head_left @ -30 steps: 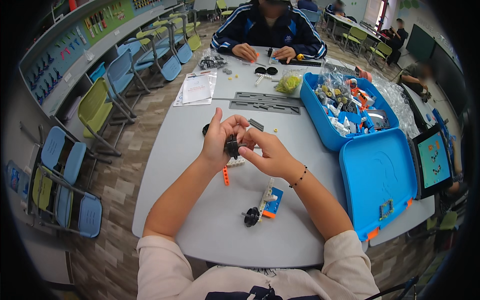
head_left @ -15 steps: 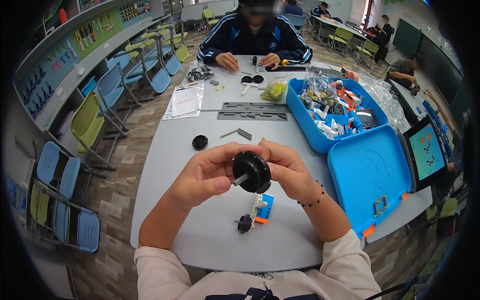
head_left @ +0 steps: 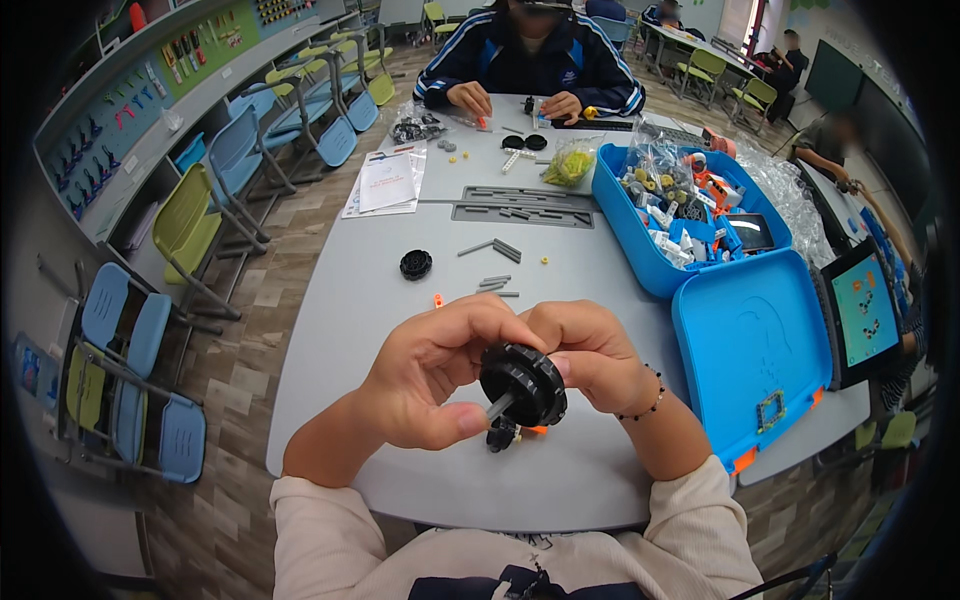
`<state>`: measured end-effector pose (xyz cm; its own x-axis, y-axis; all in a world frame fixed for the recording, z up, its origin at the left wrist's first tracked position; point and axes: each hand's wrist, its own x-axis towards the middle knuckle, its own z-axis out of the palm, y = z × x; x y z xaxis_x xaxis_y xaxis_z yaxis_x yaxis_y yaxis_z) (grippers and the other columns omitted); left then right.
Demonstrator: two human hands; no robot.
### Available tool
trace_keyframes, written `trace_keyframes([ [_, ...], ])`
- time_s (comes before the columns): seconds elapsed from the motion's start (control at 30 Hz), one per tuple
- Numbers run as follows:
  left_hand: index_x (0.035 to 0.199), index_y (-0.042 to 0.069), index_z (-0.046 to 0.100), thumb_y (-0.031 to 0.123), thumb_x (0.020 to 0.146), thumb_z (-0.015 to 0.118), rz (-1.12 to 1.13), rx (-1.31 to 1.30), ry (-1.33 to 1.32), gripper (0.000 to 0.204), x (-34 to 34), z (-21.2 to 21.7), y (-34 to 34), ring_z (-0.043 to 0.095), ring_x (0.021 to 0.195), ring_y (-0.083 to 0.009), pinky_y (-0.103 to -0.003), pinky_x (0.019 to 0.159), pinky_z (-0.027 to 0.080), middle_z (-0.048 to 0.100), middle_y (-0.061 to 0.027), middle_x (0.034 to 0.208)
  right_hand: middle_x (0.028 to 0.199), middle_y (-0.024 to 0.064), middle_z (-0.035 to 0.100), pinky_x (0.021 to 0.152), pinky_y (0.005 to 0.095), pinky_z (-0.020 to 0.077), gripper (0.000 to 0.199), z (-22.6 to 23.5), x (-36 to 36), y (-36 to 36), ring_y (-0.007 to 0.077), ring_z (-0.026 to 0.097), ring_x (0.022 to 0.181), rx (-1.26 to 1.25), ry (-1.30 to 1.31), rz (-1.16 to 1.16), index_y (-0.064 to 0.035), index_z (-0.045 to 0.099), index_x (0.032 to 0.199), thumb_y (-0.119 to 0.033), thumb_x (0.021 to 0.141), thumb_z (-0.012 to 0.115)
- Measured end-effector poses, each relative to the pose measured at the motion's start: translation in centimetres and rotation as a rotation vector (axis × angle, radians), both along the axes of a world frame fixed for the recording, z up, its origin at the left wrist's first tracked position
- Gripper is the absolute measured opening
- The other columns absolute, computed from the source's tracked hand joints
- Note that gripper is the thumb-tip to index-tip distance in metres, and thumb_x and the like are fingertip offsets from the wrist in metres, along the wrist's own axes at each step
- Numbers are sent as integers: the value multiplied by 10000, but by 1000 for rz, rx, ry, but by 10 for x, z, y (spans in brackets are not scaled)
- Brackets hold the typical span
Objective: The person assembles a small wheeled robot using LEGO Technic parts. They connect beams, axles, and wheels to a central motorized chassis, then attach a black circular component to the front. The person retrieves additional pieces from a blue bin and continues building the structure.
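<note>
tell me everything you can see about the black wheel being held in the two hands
The black wheel is round, with a notched rim and a raised centre, and looks like plastic. A grey rod sticks out of its middle, pointing to the lower left. It is held tilted above the table, between the left hand and the right hand, whose thumb is at its rim. Its far side is hidden.

Black ridged wheel, held aloft, tilted; grey axle protrudes lower left, seemingly through its hub.
</note>
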<state>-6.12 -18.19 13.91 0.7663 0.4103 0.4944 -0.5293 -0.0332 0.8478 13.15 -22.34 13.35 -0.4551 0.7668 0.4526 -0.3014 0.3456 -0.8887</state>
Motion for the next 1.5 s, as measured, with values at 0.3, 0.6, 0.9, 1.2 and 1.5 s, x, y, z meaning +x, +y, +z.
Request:
trace_keyframes([
  [0.3,1175,-71,482,324,704,696,21,-312,55,651,4,-3,-5,609,925,-186,-315,855,505,560,-109,1001,695,23,523,571,238,373,203,3,1,-2,93,465,621,129,-55,-104,-44,512,754,-177,905,541],
  [0.6,1203,-44,480,289,722,698,33,-260,55,624,8,0,-3,608,962,-196,-322,850,505,575,-108,1027,692,27,548,574,241,396,196,7,5,1,90,497,620,140,-70,-110,-34,510,745,-148,900,546],
  [0.9,1125,-2,593,41,588,754,142,508,223,562,-17,10,8,648,874,-219,-282,771,489,659,-129,968,632,26,517,529,284,352,245,10,12,0,122,461,571,38,-120,121,-26,524,709,-196,866,605],
  [1.2,1126,-15,506,242,789,722,431,638,241,475,-17,-7,-30,622,883,-257,-361,805,509,576,-174,970,539,-3,472,427,237,291,127,3,-2,3,61,385,464,-61,-7,212,-9,568,637,-74,744,554],
  [1.5,1005,-9,523,279,751,748,405,491,191,445,-12,-7,-40,574,783,-218,-323,723,485,520,-100,856,498,8,438,411,246,275,118,1,-3,2,81,374,433,-99,33,259,6,569,622,-55,722,558],
])
